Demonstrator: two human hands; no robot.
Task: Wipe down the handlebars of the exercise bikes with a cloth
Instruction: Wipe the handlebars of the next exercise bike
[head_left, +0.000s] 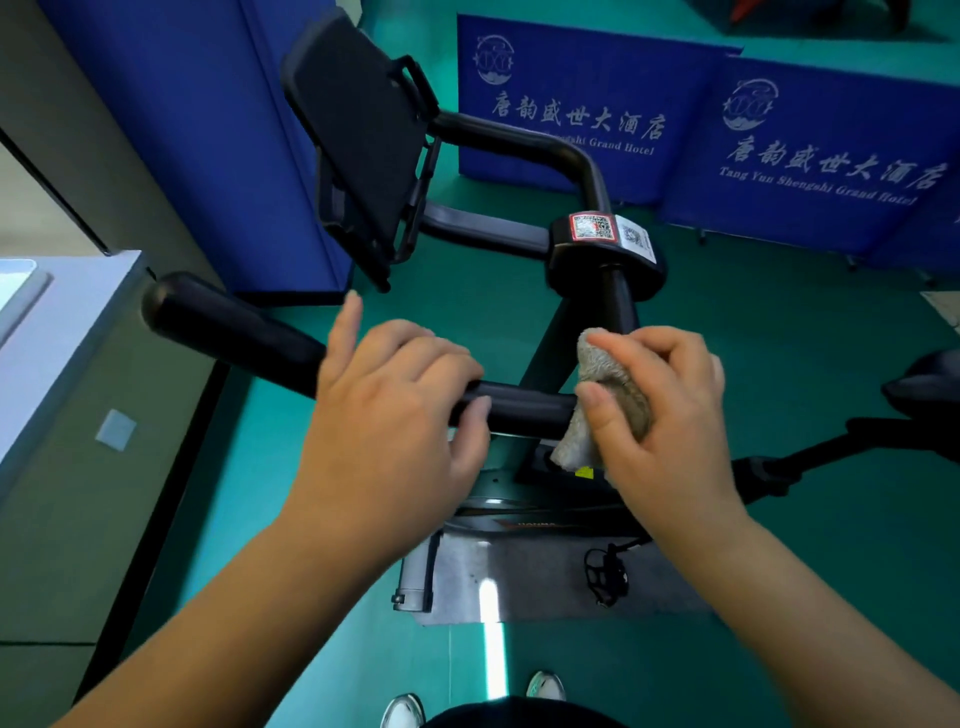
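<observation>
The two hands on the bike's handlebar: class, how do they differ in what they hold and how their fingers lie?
The left hand grips the bare handlebar directly; the right hand holds a grey cloth wrapped around the bar. The left hand's index finger sticks out straight, while the right hand's fingers all curl round the cloth. The left hand sits nearer the bar's free end, the right nearer the stem. Both are on the same near bar.

1. Blue banner (587, 104): white Chinese characters "唐韵盛世大酒店", with "Grand Hotel" beneath.
2. Second blue banner (831, 156): the same characters, with "Tang Yun Shengshi Grand Hotel".
3. Bike stem clamp (605, 249): QR-code stickers (595, 227), text too small to read.
</observation>
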